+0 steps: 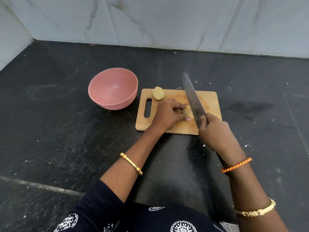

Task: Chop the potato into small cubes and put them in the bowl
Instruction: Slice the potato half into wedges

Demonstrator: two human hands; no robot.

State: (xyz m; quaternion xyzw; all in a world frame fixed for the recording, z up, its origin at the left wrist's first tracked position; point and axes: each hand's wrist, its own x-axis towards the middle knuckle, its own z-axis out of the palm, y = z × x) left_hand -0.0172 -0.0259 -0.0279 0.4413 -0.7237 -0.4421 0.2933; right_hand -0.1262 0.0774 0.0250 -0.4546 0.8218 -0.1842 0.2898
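- At frame centre, on the cutting board (209,101), the left hand (167,114) pinches a potato piece (187,110).
- Right hand (215,131) grips the knife (192,96), blade against it: slicing underway.
- Next: cut down clear of the fingertips; the bowl (112,88) waits left.

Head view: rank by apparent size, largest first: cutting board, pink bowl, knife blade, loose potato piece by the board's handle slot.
1. cutting board
2. pink bowl
3. knife blade, long but narrow, raised nearer the camera, so its place is unsure
4. loose potato piece, clearly smallest
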